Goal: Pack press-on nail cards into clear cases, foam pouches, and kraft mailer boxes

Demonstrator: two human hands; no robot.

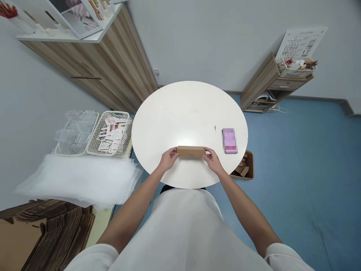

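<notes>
I'd call the cardboard box (191,151) light, stiff, crushable; left hand (168,159) and right hand (213,161) hold its left and right ends, where I'd grip.

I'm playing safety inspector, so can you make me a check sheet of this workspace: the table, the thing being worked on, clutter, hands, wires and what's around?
Surface: white table, a few small dark marks.
Thing being worked on: brown cardboard box, looks closed from above.
Clutter: purple item on the table's right side, too pixelated to identify.
Hands: left hand and right hand hold opposite ends of the box.
Cables: thin pale cord beside the right cabinet.
Surroundings: packet basket, translucent sheets and stacked cardboard at left; carton of cardboard pieces at right.
</notes>
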